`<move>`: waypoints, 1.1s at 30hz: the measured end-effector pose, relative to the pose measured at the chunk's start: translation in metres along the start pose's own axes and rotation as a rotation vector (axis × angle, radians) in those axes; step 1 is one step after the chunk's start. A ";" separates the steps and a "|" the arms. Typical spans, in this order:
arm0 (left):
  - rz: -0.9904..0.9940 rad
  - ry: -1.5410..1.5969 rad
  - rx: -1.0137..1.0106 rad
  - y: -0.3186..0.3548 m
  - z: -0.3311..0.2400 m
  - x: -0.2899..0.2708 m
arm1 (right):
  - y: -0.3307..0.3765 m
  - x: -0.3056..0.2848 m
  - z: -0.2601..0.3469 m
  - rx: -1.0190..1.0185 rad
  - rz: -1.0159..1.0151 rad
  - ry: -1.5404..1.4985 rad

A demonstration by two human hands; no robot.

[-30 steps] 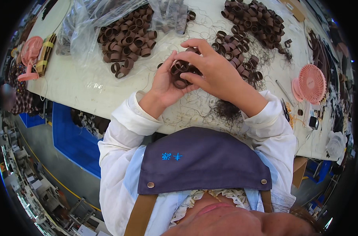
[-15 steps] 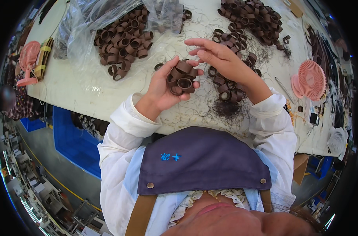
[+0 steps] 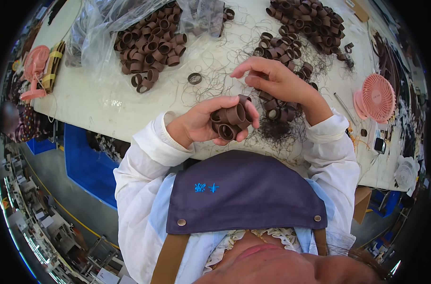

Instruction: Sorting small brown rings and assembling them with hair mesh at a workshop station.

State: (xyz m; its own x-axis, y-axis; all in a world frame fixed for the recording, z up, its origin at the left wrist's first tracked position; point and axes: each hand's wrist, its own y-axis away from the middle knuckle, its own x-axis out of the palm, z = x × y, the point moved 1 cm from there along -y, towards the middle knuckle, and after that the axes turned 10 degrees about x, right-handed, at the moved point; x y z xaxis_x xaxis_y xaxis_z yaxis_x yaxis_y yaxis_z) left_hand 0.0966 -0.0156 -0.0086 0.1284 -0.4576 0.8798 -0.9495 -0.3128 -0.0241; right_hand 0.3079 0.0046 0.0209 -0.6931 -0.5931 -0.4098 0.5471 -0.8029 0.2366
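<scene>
My left hand (image 3: 201, 120) is closed around a bunch of several short brown rings (image 3: 235, 114), held low above the near part of the table. Beyond and to the right of it, my right hand (image 3: 277, 78) hovers with its fingers bent and thumb apart, and nothing shows between them. One loose brown ring (image 3: 194, 78) lies on the table beyond my left hand. Close to my right hand, partly hidden under its wrist, a strip of brown rings (image 3: 280, 49) is mixed with thin dark threads. A clump of dark thread (image 3: 277, 131) sits at its near end.
A big heap of brown rings (image 3: 151, 45) lies at the far left beside clear plastic sheeting (image 3: 99, 40). Another heap (image 3: 315, 23) is at the far right. Pink fans (image 3: 377, 98) stand at both sides. Beyond the table's left edge is a blue bin (image 3: 83, 161); a person sits further left.
My left hand has come nearer and to the right with its rings, uncovering the loose ring. My right hand has come slightly nearer, its fingers more bent.
</scene>
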 end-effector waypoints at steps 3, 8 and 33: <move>-0.032 -0.013 -0.086 -0.002 0.004 0.004 | -0.002 0.013 0.014 -0.231 -0.027 -0.091; -0.006 0.007 -0.071 0.002 0.008 0.006 | -0.005 0.016 0.009 -0.048 0.209 -0.019; -0.648 -2.500 0.594 0.110 -0.185 -0.083 | -0.040 0.000 0.021 0.099 -0.264 0.427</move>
State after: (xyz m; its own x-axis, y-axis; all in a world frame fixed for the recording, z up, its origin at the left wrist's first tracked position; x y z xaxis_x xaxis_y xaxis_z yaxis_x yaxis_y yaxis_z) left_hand -0.0709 0.1419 0.0039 0.4840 0.2364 -0.8425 -0.6347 -0.5681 -0.5240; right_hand 0.2758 0.0355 0.0298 -0.5368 -0.3084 -0.7853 0.3182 -0.9361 0.1501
